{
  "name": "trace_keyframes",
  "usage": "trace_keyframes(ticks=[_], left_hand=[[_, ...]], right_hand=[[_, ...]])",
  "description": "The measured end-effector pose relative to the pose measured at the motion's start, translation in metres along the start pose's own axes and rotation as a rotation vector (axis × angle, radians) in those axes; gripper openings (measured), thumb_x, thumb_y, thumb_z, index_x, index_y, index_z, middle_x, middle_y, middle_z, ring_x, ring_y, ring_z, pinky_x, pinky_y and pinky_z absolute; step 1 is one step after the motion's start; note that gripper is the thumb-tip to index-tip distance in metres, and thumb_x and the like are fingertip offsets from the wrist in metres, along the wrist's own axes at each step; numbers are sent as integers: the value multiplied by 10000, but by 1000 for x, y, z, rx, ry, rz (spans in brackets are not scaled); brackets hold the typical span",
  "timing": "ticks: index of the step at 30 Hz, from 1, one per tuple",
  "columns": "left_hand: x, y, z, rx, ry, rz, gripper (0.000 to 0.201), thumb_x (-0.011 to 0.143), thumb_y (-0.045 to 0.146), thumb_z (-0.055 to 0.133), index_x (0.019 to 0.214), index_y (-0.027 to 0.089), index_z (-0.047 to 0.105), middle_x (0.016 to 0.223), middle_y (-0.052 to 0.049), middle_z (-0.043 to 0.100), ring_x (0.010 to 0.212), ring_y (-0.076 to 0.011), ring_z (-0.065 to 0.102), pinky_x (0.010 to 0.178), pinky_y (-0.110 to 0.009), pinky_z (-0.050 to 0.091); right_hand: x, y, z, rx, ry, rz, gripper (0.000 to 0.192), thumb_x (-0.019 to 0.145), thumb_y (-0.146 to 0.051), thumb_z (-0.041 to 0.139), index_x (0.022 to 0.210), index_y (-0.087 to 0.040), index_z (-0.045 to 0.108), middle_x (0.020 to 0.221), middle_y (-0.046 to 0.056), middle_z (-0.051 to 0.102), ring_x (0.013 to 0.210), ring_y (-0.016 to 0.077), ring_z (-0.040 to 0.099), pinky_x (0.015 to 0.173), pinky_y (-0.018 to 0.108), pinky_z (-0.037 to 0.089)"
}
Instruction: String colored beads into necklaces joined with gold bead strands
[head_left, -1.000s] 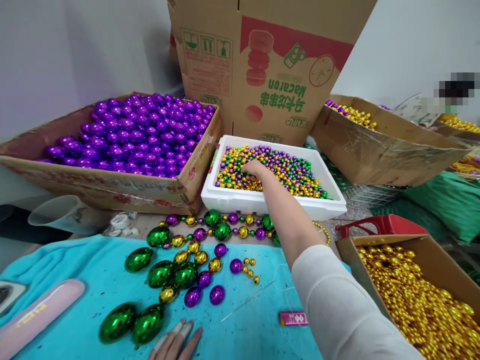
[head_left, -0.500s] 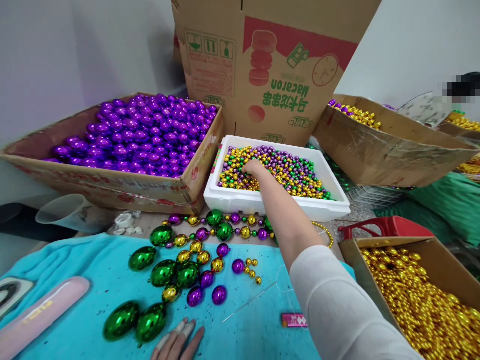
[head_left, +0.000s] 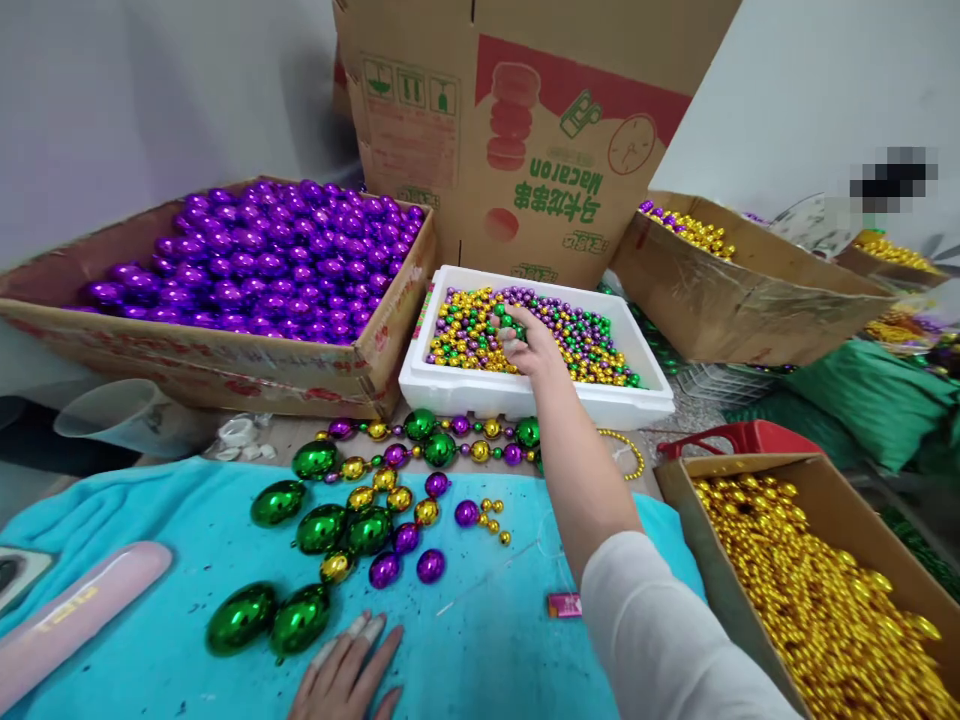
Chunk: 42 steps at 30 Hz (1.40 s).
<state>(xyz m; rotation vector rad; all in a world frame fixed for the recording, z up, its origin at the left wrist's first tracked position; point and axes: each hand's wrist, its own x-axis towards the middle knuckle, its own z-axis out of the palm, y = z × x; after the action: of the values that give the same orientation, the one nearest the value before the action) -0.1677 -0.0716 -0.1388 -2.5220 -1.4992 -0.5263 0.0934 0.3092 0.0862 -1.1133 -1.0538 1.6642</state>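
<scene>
White foam tray [head_left: 465, 388] of mixed small beads [head_left: 585, 340] sits at twelve o'clock, its long axis left-right, where the right hand [head_left: 529, 345] curls closed on a few beads, while the left hand [head_left: 345, 675] rests open at six o'clock on the blue cloth [head_left: 150, 530].

Shiny purple oval beads [head_left: 255, 255] in brown cardboard box [head_left: 225, 360]; mixed gold, green, purple round beads [head_left: 465, 330] in white foam tray [head_left: 525, 400]; gold beads [head_left: 825, 600] at right; turquoise towel [head_left: 150, 520]; metallic green egg-shaped beads [head_left: 270, 620].
</scene>
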Motion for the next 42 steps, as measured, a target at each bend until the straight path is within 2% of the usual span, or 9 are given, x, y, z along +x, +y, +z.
trace_keyframes(ticks=[2, 6, 9, 11, 15, 20, 25, 37, 42], left_hand=[[3, 2, -6, -28, -59, -21, 491, 844, 470, 522, 1311, 316, 535, 1294, -16, 602, 1188, -219, 535, 961, -328, 404], [9, 6, -15, -56, -174, -60, 457, 855, 469, 499, 1262, 279, 582, 1259, -58, 616, 1196, -249, 521, 998, -368, 368], [13, 8, -19, -65, -227, -71, 449, 867, 449, 479, 1247, 237, 591, 1249, -94, 610, 1201, -277, 508, 995, -404, 368], [15, 9, -22, -78, -255, -86, 449, 876, 437, 467, 1247, 213, 586, 1254, -113, 599, 1208, -292, 497, 993, -425, 367], [19, 12, -27, -88, -291, -109, 455, 890, 431, 442, 1255, 189, 567, 1263, -131, 578, 1229, -303, 473, 998, -439, 359], [21, 13, -28, -84, -283, -100, 462, 900, 442, 404, 1254, 188, 558, 1256, -134, 576, 1223, -308, 474, 979, -440, 371], [19, 12, -25, -87, -226, -75, 472, 898, 441, 404, 1236, 157, 572, 1243, -161, 580, 1197, -339, 489, 954, -473, 382], [18, 12, -25, -97, -232, -94, 471, 890, 430, 419, 1243, 160, 576, 1250, -163, 576, 1196, -344, 491, 964, -482, 375], [19, 12, -25, -96, -229, -83, 468, 887, 424, 432, 1243, 156, 576, 1252, -166, 573, 1200, -343, 488, 971, -478, 374]], right_hand=[[-33, 16, -3, 230, -52, -25, 216, 946, -298, 407, 821, -158, 513, 726, 16, 589, 459, 19, 409, 314, 73, 214], [-88, 68, -3, 289, 62, 14, 284, 948, -329, 337, 946, -177, 576, 817, 51, 630, 548, 52, 495, 331, 90, 228], [-117, 105, -5, 417, 132, 92, 307, 934, -298, 300, 1003, -190, 579, 895, 71, 661, 675, 99, 578, 381, 109, 344], [-131, 126, -8, 536, 144, 143, 297, 916, -261, 306, 1028, -187, 571, 932, 80, 671, 763, 130, 613, 467, 144, 452], [-154, 151, -17, 628, 138, 187, 351, 820, -109, 363, 1121, -179, 530, 968, 78, 669, 877, 158, 643, 673, 245, 558], [-173, 163, -22, 637, 55, 171, 599, 642, 2, 393, 1203, -190, 482, 1030, 62, 662, 956, 162, 642, 843, 330, 548], [-180, 170, -23, 720, -42, 158, 674, 589, -7, 392, 1243, -162, 455, 1046, 76, 663, 989, 179, 638, 914, 395, 518], [-186, 173, -29, 724, -37, 160, 547, 660, -129, 416, 1204, -138, 482, 1041, 113, 663, 1024, 228, 620, 926, 487, 493], [-187, 173, -29, 750, -42, 171, 425, 733, -179, 425, 1148, -147, 515, 1034, 109, 668, 1005, 224, 623, 904, 444, 509]])
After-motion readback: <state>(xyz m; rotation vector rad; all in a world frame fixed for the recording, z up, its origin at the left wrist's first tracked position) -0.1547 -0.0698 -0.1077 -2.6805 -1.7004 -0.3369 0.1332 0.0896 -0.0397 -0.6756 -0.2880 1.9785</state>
